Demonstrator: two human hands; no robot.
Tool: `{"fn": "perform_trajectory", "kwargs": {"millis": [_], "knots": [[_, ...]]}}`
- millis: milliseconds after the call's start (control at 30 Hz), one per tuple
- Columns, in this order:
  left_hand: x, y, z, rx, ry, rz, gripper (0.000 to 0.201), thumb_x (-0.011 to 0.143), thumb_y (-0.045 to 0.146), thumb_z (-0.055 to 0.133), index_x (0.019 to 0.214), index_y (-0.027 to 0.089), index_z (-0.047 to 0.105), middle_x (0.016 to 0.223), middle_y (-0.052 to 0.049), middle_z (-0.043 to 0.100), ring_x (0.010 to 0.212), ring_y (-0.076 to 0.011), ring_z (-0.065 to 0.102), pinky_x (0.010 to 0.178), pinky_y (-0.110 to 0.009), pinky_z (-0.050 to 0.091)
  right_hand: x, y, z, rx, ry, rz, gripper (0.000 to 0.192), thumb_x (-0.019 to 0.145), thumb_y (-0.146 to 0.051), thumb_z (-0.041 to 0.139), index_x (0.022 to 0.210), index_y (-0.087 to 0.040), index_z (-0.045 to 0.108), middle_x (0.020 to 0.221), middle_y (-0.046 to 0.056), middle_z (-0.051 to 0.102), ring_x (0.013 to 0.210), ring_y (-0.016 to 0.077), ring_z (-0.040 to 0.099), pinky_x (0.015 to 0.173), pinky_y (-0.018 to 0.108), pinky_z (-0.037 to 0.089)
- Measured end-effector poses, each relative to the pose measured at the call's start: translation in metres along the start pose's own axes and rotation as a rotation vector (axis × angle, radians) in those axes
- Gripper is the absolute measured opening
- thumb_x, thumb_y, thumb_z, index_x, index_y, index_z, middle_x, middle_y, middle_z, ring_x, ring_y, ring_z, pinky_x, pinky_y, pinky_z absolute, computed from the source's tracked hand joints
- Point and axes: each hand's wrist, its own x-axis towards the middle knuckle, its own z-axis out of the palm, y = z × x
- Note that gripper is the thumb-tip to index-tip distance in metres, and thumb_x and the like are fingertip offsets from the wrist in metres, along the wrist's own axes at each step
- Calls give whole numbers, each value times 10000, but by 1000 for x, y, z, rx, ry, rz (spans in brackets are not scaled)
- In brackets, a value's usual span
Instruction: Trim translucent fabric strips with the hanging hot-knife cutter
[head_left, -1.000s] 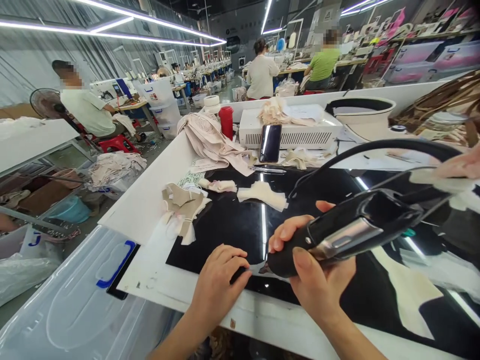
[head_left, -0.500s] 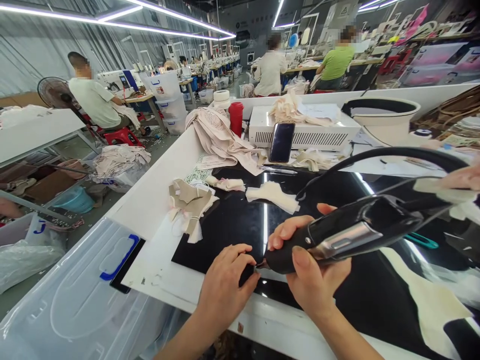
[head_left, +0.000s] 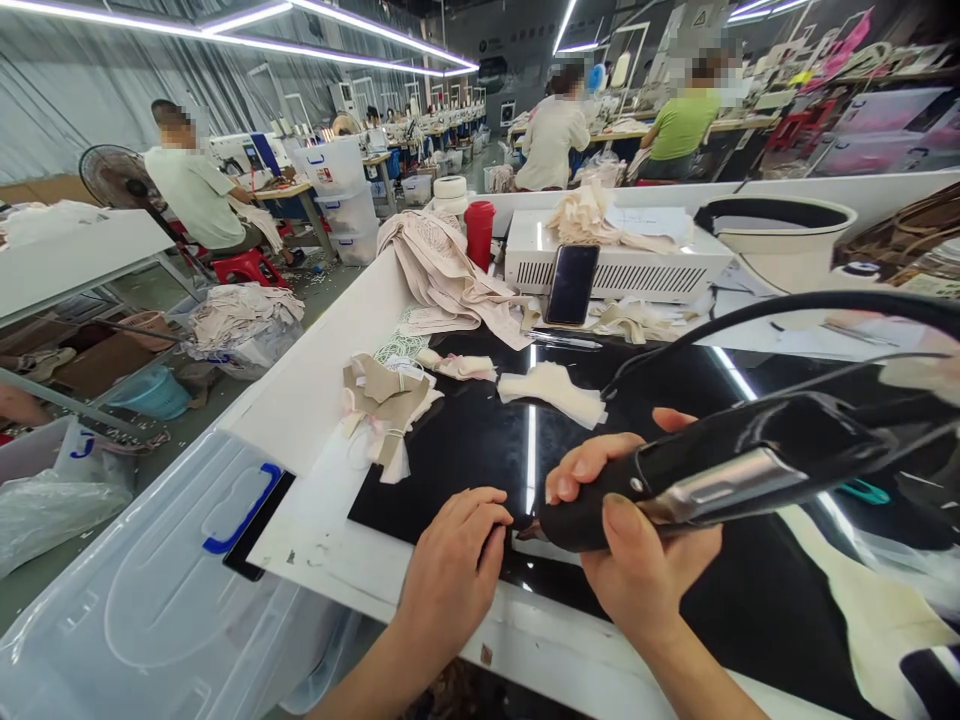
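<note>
- the right hand [head_left: 649, 575] is wrapped around the front of a black handheld tool [head_left: 795, 435], its thumb along the near side by a metal lever [head_left: 727, 487].
- the tool slants down to the left over a glossy black panel [head_left: 480, 450], its body running up toward the right edge of the view; its small tip [head_left: 529, 531] is low, near the panel's front edge.
- the left hand [head_left: 454, 560] is just beside that tip, back upward and fingers curled; whether it grasps anything cannot be told, as the fingers hide what is under them.
- the panel lies on a white table [head_left: 330, 555].
- a black cable [head_left: 705, 325] arcs above the tool.
- behind the hands, a cream fabric piece [head_left: 551, 390] lies on the panel, with beige scraps [head_left: 386, 395] to its left.
- a larger cream piece [head_left: 877, 600] lies to the right of the right hand.
- farther back, a phone [head_left: 572, 285] leans against a white vented box [head_left: 622, 272], and a red cup [head_left: 478, 232] stands beside a pile of pale pink fabric [head_left: 442, 275].
- a clear bin [head_left: 165, 560] with a blue handle is left of the table.
- three people sit in the background, one in a green top [head_left: 679, 125].
</note>
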Motion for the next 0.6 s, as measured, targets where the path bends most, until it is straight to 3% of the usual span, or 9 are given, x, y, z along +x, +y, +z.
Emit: {"fn": "perform_trajectory", "kwargs": {"millis": [400, 600], "knots": [[-1, -1, -1, 17, -3, 30, 204, 1001, 101, 543, 1095, 236, 664, 1227, -62, 716, 1136, -217, 690, 1073, -441, 570, -7, 1, 0, -3, -35, 20, 505, 941, -296, 749, 1379, -337, 501, 864, -30, 640, 648, 158, 625, 596, 338, 577], [-2, -1, -4, 78, -56, 174, 199, 1007, 121, 576, 1114, 219, 712, 1239, -83, 706, 1199, -257, 663, 1043, -439, 596, -3, -20, -18, 4, -9, 0, 503, 912, -289, 782, 1356, -330, 548, 845, -21, 650, 654, 168, 621, 574, 334, 558]]}}
